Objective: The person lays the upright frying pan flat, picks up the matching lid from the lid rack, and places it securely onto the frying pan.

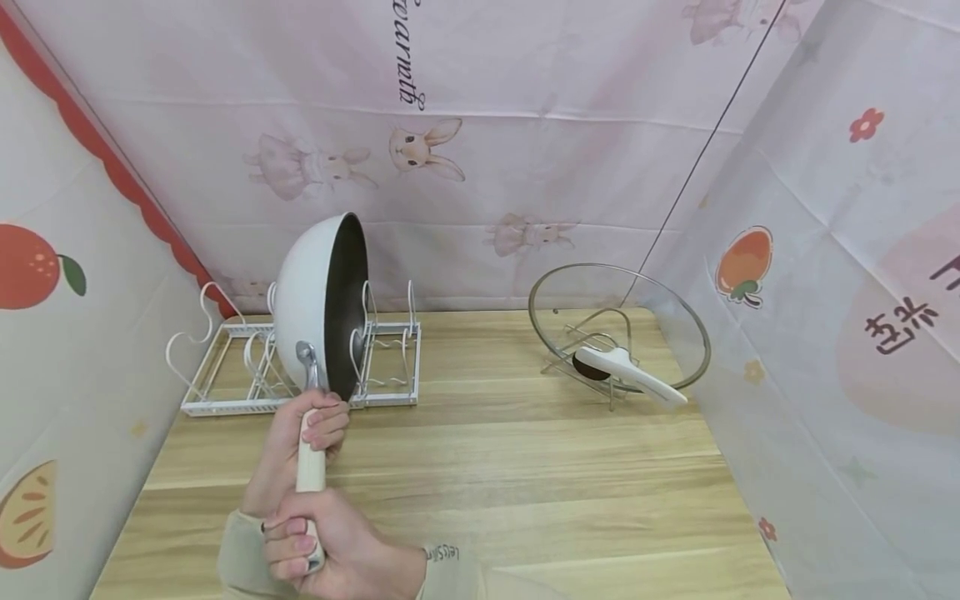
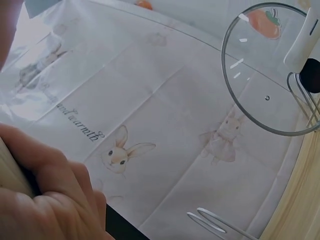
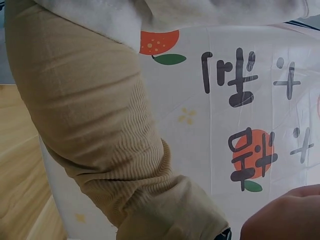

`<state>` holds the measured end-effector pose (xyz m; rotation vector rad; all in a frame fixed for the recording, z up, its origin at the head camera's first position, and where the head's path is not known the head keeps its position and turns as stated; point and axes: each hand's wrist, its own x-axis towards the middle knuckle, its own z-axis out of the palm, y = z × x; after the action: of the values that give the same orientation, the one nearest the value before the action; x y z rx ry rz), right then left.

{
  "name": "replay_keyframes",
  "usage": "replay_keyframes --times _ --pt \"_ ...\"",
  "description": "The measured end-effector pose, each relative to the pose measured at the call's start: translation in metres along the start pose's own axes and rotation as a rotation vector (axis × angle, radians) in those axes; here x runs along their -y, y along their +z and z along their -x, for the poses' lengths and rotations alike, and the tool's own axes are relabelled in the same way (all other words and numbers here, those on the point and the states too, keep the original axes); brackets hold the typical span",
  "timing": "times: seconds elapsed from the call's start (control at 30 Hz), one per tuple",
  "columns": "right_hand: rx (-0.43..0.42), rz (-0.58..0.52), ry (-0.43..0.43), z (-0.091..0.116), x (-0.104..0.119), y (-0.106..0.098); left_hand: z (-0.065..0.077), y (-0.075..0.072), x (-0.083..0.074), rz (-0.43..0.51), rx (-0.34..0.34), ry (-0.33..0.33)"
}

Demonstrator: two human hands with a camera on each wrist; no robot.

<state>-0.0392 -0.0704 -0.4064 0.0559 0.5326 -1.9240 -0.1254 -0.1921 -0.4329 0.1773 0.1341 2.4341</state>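
Cream-coloured and slim, the handle of a white pan points toward the person in the head view, gripped by both hands: the left hand curls round it near the pan, the right hand round its end. The pan is tipped on edge, dark inside facing right, among the upright wires of a white rack on the left of the wooden table. Well apart, at the right, a glass lid with a white grip leans on a wire stand. In the left wrist view, the left hand's bent fingers wrap the pale handle at the lower left; the lid shows at upper right. In the right wrist view, a tan sleeve crosses the printed cloth; only the edge of a hand appears, its grip impossible to tell there.
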Motion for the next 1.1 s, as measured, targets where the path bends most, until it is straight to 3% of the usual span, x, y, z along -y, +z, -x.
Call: replay_keyframes --times 0.3,0.5,0.87,1.1 --pt "-0.013 -0.007 0.006 0.004 0.001 0.004 0.001 0.006 0.003 -0.004 0.019 0.047" --pt "0.04 -0.012 0.041 0.01 0.003 0.006 0.002 0.01 0.006 -0.003 0.025 0.061" --pt "0.057 0.011 0.027 0.016 0.0 0.007 0.002 0.019 0.012 0.0 0.06 0.065" --pt "0.11 0.059 0.029 0.021 0.002 0.009 0.002 0.023 0.014 -0.02 0.071 0.074"
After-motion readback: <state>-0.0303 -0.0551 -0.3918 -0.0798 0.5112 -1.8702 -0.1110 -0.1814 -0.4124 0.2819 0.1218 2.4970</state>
